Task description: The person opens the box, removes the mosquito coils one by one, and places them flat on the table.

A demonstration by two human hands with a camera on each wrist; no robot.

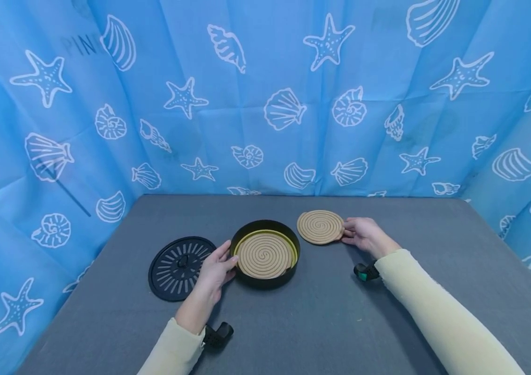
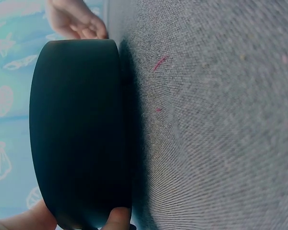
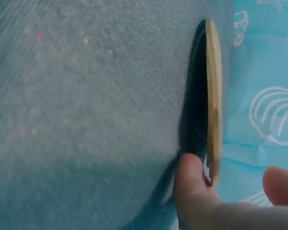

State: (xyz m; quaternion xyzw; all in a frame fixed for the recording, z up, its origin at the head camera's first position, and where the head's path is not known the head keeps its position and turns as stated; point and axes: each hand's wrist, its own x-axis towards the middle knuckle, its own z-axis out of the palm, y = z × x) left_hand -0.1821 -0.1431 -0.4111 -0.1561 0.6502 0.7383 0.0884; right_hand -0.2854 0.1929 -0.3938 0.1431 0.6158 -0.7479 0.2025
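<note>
My left hand (image 1: 213, 273) grips the left side of a round black mosquito coil holder (image 1: 265, 283), which stands on the table. Inside it a tan spiral mosquito coil (image 1: 264, 255) lies within a yellow ring (image 1: 295, 245). In the left wrist view the holder's dark side wall (image 2: 81, 129) fills much of the picture, with fingertips at its lower end. To the right, my right hand (image 1: 363, 235) holds a second tan coil (image 1: 320, 227) by its right edge. Seen edge-on in the right wrist view, this coil (image 3: 214, 100) has a dark area beneath it.
A black slotted lid (image 1: 173, 268) with a small central knob lies left of the holder, partly behind my left hand. The grey cloth-covered table (image 1: 321, 317) reaches back to a blue curtain (image 1: 256, 104) with white shells and starfish.
</note>
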